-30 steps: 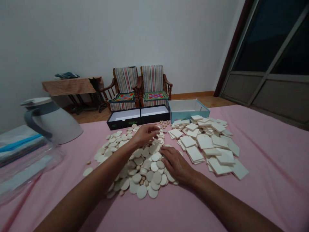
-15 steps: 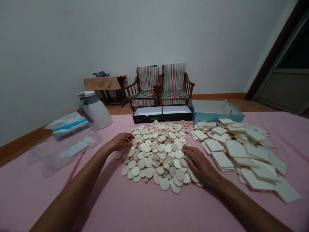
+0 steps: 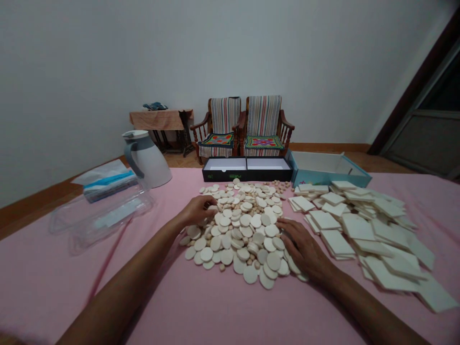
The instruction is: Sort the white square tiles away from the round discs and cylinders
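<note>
A wide heap of pale round wooden discs [image 3: 226, 256], with small wooden beads [image 3: 257, 264] among them, lies on a pink cloth. At the heap's left side, my left hand [image 3: 197, 211] bends over the discs, its fingers curved and apart and partly hidden; no disc shows in its grasp. My right hand [image 3: 304, 249] rests along the right edge of the heap with fingers stretched out, touching the outer discs. Close by on the right is a loose pile of pale square wooden tiles [image 3: 357, 226].
Behind the heap stand a black two-part tray [image 3: 258, 176] and a light blue box [image 3: 323, 178]. Leftward are a white and grey jug [image 3: 154, 165], a blue-topped packet [image 3: 109, 184] and clear plastic trays [image 3: 111, 220]. Two chairs [image 3: 264, 117] stand beyond the pink cloth [image 3: 230, 316].
My left hand has moved right, further over the discs at the heap's left side. My right hand stays at the right edge. The whole view has shifted slightly.
</note>
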{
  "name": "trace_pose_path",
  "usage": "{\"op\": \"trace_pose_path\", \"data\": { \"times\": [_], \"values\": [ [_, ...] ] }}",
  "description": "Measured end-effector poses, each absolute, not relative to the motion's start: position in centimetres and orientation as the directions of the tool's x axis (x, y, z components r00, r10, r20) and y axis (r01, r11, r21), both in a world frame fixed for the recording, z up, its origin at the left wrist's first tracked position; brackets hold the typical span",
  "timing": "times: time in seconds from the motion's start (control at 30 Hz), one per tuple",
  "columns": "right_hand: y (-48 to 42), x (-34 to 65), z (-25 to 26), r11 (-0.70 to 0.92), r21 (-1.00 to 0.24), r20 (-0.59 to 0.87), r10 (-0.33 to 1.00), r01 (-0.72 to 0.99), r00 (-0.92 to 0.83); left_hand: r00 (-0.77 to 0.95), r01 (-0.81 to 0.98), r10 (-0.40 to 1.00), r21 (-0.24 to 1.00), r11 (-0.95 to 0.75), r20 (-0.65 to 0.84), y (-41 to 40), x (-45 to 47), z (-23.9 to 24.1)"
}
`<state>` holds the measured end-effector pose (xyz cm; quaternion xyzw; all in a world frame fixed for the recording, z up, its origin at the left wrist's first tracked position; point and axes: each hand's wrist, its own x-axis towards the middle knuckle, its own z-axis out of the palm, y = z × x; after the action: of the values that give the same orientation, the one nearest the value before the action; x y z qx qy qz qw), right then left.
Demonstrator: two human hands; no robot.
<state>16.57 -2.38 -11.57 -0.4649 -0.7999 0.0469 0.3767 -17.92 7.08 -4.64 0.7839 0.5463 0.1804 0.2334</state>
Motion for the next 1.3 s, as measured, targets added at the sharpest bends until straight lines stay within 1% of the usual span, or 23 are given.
{"op": "trace_pose_path", "data": {
  "times": [0.1, 0.17, 0.23, 0.3, 0.4, 0.57, 0.67, 0.77, 0.83, 0.93, 1.03, 1.17, 1.23, 1.3],
  "values": [
    [-2.4, 16.6, -11.5, 0.560, -0.417, 0.546, 0.784, 0.716, -0.295, 0.409, 0.695, 0.911, 0.633, -0.341, 0.041, 7.1, -16.6, -4.3],
    [-2.4, 16.7, -11.5, 0.563, -0.412, 0.541, 0.784, 0.716, -0.305, 0.442, 0.605, 0.893, 0.705, -0.371, 0.091, 7.2, -16.1, -3.8],
    [-2.4, 16.8, -11.5, 0.569, -0.411, 0.543, 0.780, 0.712, -0.310, 0.400, 0.595, 0.907, 0.714, -0.368, 0.134, 7.6, -16.2, -3.2],
    [-2.4, 16.8, -11.6, 0.571, -0.412, 0.542, 0.780, 0.710, -0.312, 0.317, 0.699, 0.941, 0.641, -0.317, 0.120, 8.0, -17.0, -2.7],
    [-2.4, 16.8, -11.6, 0.566, -0.416, 0.534, 0.786, 0.712, -0.313, 0.234, 0.848, 0.972, 0.483, -0.221, 0.033, 8.3, -18.8, -2.4],
    [-2.4, 16.7, -11.5, 0.561, -0.423, 0.535, 0.789, 0.712, -0.303, 0.143, 0.950, 0.987, 0.291, -0.117, -0.068, 7.9, -20.2, -3.3],
    [-2.4, 16.7, -11.5, 0.561, -0.426, 0.541, 0.787, 0.710, -0.297, 0.080, 0.972, 0.994, 0.226, -0.062, -0.072, 7.7, -19.5, -4.2],
    [-2.4, 16.8, -11.6, 0.565, -0.423, 0.535, 0.787, 0.708, -0.309, 0.026, 0.976, 0.998, 0.216, -0.014, -0.053, 7.9, -18.7, -5.0],
    [-2.4, 16.9, -11.7, 0.566, -0.421, 0.526, 0.789, 0.708, -0.317, 0.004, 0.969, 0.999, 0.246, 0.004, -0.033, 8.1, -18.5, -5.4],
    [-2.4, 16.9, -11.7, 0.563, -0.422, 0.522, 0.792, 0.710, -0.317, 0.010, 0.937, 1.000, 0.350, -0.011, 0.006, 8.4, -18.5, -5.4],
    [-2.4, 16.9, -11.7, 0.558, -0.423, 0.512, 0.797, 0.714, -0.319, 0.057, 0.874, 0.997, 0.480, -0.078, 0.059, 8.4, -18.4, -4.7],
    [-2.3, 16.9, -11.6, 0.551, -0.431, 0.501, 0.805, 0.715, -0.318, 0.090, 0.768, 0.979, 0.613, -0.185, 0.183, 7.7, -17.1, -3.0],
    [-2.4, 16.8, -11.5, 0.550, -0.441, 0.497, 0.808, 0.709, -0.318, 0.140, 0.640, 0.969, 0.729, -0.245, 0.203, 7.1, -15.7, -2.4],
    [-2.4, 16.7, -11.4, 0.547, -0.454, 0.491, 0.812, 0.703, -0.315, 0.231, 0.427, 0.954, 0.861, -0.275, 0.190, 6.5, -14.0, -2.2]
  ]
}}
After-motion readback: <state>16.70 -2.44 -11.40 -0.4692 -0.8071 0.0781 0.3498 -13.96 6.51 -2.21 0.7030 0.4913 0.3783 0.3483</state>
